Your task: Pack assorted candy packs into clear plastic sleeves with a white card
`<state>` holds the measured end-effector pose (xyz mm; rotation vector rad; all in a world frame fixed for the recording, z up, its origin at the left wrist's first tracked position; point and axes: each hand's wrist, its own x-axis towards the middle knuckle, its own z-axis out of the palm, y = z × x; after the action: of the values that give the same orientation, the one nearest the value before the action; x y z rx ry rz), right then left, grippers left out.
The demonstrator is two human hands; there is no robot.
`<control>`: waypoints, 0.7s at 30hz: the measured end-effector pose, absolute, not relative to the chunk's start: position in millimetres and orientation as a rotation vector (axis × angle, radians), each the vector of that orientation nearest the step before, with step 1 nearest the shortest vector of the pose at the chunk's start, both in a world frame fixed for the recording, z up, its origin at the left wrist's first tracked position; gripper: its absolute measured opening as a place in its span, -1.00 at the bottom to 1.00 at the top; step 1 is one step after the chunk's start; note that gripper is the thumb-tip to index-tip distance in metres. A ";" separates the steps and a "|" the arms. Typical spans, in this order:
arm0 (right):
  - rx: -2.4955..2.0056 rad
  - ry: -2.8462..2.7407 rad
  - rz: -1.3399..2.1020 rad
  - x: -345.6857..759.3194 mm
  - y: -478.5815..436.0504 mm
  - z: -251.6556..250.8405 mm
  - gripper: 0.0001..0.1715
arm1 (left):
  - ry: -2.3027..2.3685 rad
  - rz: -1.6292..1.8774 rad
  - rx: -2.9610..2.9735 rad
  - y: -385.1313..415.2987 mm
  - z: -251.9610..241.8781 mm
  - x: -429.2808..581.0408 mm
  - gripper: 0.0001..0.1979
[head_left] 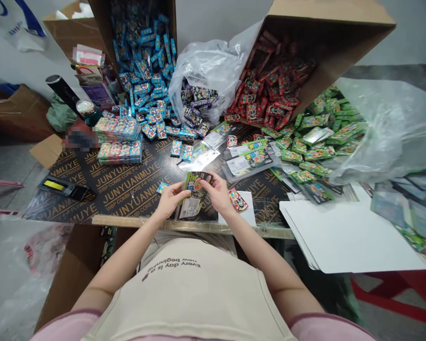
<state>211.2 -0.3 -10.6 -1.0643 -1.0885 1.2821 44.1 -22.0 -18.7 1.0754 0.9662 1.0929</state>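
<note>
Near the table's front edge, my left hand and my right hand both grip a dark printed pouch with a green top and a white label. The fingers of each hand are closed on its sides, thumbs on the front. A small blue packet lies beside my left hand. Next to my right wrist a red packet rests on a white sheet. Beyond the hands are two blue boxes and several flat dark pouches.
Behind stand boxes of blue packets and red packets, with a clear bag of purple ones between. Green packets spill at right. Stacked packs and a black tool lie left; white boards overhang the right edge.
</note>
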 end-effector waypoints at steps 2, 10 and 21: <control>-1.074 -1.042 1.287 208.1 -6.0 -9.7 -0.57 | 0.967 1.085 1.033 -24.5 -17.7 43.3 -0.70; -1.049 -0.632 1.289 185.6 -19.9 15.7 -0.71 | 0.964 1.408 0.512 -33.6 10.7 73.5 -0.56; -0.965 -0.948 1.277 209.1 -28.6 24.6 -0.86 | 1.082 1.251 0.938 -19.4 39.0 42.0 -0.87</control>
<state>209.1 -28.6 24.6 -0.9649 -0.9479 1.2774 42.0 -19.4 39.0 0.9383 1.0824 1.2514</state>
